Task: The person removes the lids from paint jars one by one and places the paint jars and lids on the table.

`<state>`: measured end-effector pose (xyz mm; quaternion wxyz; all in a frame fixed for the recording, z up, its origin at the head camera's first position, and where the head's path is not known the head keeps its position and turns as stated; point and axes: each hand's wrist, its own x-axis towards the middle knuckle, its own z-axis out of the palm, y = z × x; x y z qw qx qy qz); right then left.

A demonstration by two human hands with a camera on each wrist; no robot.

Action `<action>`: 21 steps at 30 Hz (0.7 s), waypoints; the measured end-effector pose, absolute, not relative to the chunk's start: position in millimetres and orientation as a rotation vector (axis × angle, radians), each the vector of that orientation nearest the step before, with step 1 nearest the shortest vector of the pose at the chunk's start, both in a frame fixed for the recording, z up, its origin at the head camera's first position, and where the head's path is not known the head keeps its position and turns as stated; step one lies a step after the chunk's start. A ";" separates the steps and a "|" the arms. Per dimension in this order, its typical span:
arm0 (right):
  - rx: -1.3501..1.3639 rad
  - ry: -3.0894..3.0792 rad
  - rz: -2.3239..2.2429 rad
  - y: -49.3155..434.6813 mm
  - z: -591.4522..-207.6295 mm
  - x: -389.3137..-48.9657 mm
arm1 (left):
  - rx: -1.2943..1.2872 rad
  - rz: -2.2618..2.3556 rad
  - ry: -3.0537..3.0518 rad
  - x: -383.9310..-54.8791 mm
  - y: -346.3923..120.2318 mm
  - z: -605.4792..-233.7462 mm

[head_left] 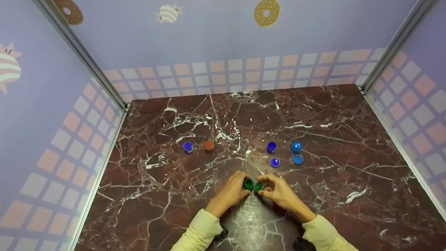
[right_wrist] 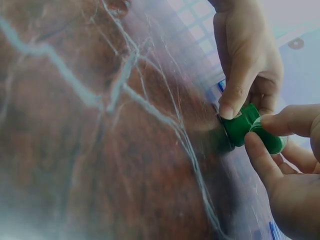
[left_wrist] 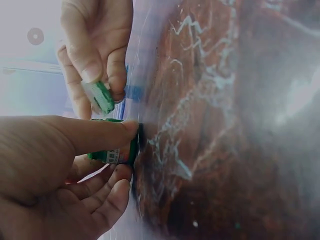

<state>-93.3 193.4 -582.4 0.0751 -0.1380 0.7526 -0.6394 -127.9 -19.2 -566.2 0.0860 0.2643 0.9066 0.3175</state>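
While the left hand (head_left: 234, 188) grips the green jar (head_left: 248, 185) upright on the table (head_left: 348, 167) and the right hand (head_left: 280, 191) pinches the green lid (head_left: 259, 187) beside it, the jar should stay level and steady.

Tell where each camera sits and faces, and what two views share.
Head: on head, looking forward and down at table; left hand, right hand, sleeves show.
Left wrist: on that wrist, facing the green jar; both hands show.
Right wrist: on that wrist, facing the green lid; both hands show.
Both wrist views share jar and lid.
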 end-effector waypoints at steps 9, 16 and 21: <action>-0.517 2.349 -1.788 197.8 -583.5 -89.1 | 0.821 0.966 2.724 -130.3 -19.1 -564.8; -0.550 2.508 -1.608 201.9 -581.1 -86.1 | 0.864 1.004 2.738 -138.4 -16.8 -565.4; -0.557 2.505 -1.602 203.3 -581.7 -84.3 | 0.810 1.009 2.734 -144.7 -13.4 -564.3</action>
